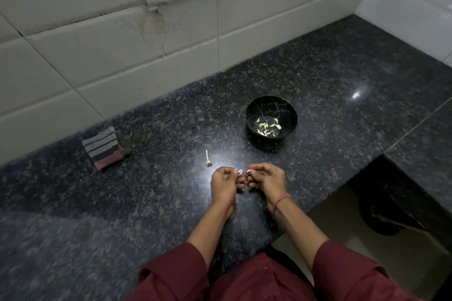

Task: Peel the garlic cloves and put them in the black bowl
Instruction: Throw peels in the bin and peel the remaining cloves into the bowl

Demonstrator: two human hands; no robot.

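Two hands were held close together just above the counter (342,75), near its front edge. The left hand (226,184) and the right hand (267,179) each had the fingers curled inward. The thumb and forefinger tips of both met on a small pale clove (241,172) between the hands. The piece was too small to tell whether skin remained on it. The bowl (259,107) stood upright on the counter beyond the right hand, apart from it. About a dozen peeled cloves (267,127) lay in its bottom. One bare stem (207,159) lay just beyond the left hand. A folded striped cloth (105,148) lay well to the left, near the tiled wall.
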